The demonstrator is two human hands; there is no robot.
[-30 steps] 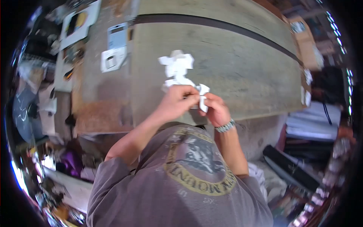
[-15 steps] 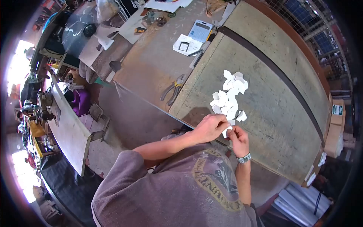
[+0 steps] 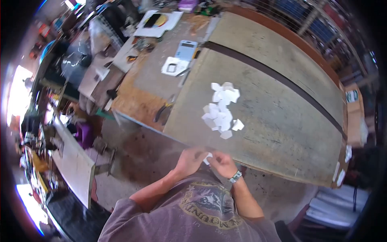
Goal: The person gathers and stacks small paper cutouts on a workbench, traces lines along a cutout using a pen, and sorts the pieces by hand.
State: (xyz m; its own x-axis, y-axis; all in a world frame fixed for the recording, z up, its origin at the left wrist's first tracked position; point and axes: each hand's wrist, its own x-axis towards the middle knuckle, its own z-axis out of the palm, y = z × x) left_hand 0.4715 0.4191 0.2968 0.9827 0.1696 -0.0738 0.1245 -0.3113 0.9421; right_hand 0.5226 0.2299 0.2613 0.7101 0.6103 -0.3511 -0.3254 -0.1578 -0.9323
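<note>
Left hand point(image 3: 190, 162) and right hand point(image 3: 223, 163) pinch small white piece point(image 3: 208, 158) between fingertips, just outside bench point(image 3: 274, 133) edge. Slack pinch could drop piece to floor point(image 3: 139, 151). Overlapping white pieces point(image 3: 221, 117) lie loose; knock could scatter them.

We wore a faded, dusty purple-brown shirt point(image 3: 161, 226) with 2 short, loose sleeves point(image 3: 128, 209). Its chest bore 1 worn print point(image 3: 209, 203): a pale and dark picture inside a curved, yellowish border with dark capitals, partly legible as MOUNT. Small, pale marks dotted the cloth around it. On our right wrist we had 1 band point(image 3: 236, 176), silvery and greenish, seemingly made of links.
</note>
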